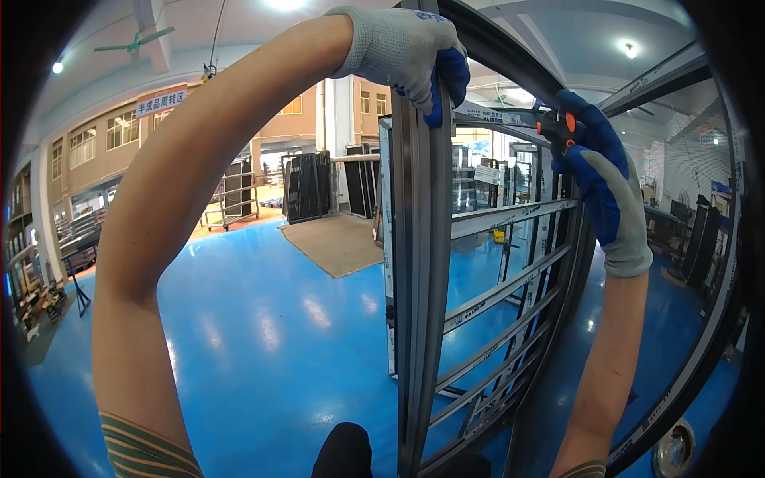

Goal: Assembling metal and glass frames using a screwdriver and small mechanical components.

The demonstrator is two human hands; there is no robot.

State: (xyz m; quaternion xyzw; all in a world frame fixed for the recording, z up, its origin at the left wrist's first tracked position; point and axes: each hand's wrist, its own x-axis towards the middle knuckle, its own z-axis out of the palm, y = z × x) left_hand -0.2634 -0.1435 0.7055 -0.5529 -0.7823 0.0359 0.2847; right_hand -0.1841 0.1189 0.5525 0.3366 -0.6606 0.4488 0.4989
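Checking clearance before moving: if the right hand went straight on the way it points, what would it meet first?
Probably the dark top rail, up and left of the right hand and its black-and-orange tool; depth is unclear.

gloved hands (414,56) (610,179): 2 | orange-black tool (569,124): 1 | ceiling fan (136,41): 1

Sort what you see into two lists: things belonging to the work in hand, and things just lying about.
In use:
- dark metal frame, in the left grip
- orange-and-black tool, in the right grip

Elsewhere:
- brown sheet on the floor
- dark panels, standing
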